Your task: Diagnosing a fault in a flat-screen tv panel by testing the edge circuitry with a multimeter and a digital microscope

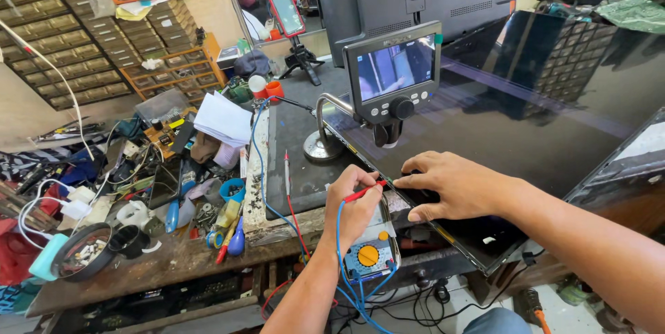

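Head cam looks down on our two hands at the bench edge. L hand [355, 204] is curled shut round a red probe [365, 191], pinch grip, thumb & forefinger near the front. Probe's long axis runs roughly left-right, slightly uphill to the right; tip points right, toward the near-left edge of the flat display panel [526, 98], where R hand's fingertips sit. R hand [454, 185] lies palm down on that panel edge, fingers mostly straight & pressed flat, gripping nothing we can see. Probe tip and R forefinger are just beside each other, maybe touching; can't tell at this res. So the contact spot lies right of L hand, just ahead of the tip; L is the nearer hand w/ the tool. Blue lead [339, 237] drops from L hand to a small blue-and-orange multimeter [369, 256] directly below the wrist. A second red probe [287, 174] lies loose on the dark mat, long axis near-far, well left of L hand. Digital microscope [395, 71] on a bent stand hangs over the panel edge, just behind both hands.
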